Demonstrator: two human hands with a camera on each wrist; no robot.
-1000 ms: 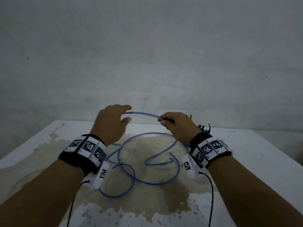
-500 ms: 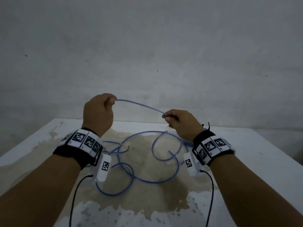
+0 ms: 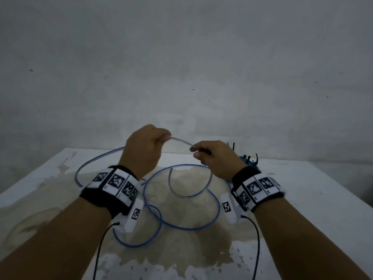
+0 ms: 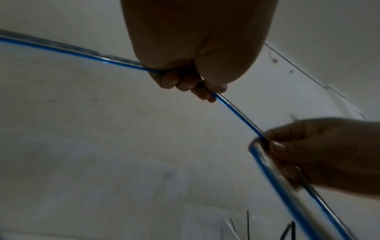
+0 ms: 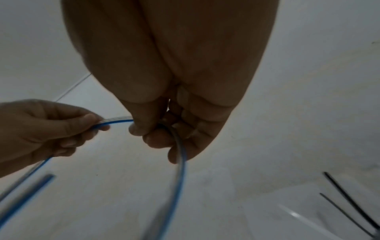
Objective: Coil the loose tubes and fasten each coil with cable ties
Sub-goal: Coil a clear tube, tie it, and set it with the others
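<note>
A thin blue tube (image 3: pixel 181 140) spans the short gap between my two raised hands. My left hand (image 3: pixel 161 138) grips it in curled fingers (image 4: pixel 185 83), and the tube (image 4: pixel 82 52) trails off to the left in a wide arc (image 3: pixel 90 164). My right hand (image 3: pixel 196 152) pinches the tube between thumb and fingers (image 5: pixel 156 129), with a bent-back strand (image 4: pixel 267 164) beside it. From there the tube (image 5: pixel 179 172) hangs toward loose loops (image 3: pixel 187 227) on the table. A thin dark strip shows in the right hand's fingers; I cannot tell what it is.
The white table (image 3: pixel 302 199) has a large beige stain in its middle. Black cable ties (image 3: pixel 255 158) and a small blue coil (image 3: pixel 245 159) lie at the back right, behind my right hand. The ties (image 5: pixel 349 203) also show in the right wrist view. A grey wall stands behind the table.
My left hand has come down and to the right, close to the right hand, still gripping the tube. A wide arc of tube has swung out to the left. The right hand barely moved.
</note>
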